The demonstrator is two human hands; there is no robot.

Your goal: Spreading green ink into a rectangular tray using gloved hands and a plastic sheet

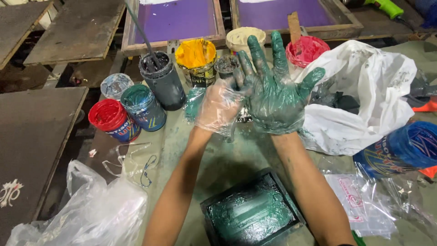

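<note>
My right hand is raised palm-away with fingers spread, wearing a thin plastic glove smeared with dark green ink. My left hand, in a clear plastic glove, is at the right hand's thumb side, its fingers pinching the edge of the green-smeared glove. Below both forearms lies a small dark tray coated with green ink.
Ink tubs stand behind the hands: black with a stick, yellow, cream, pink-red, green, red. A white plastic bag lies right, clear bags front left, purple screen frames behind.
</note>
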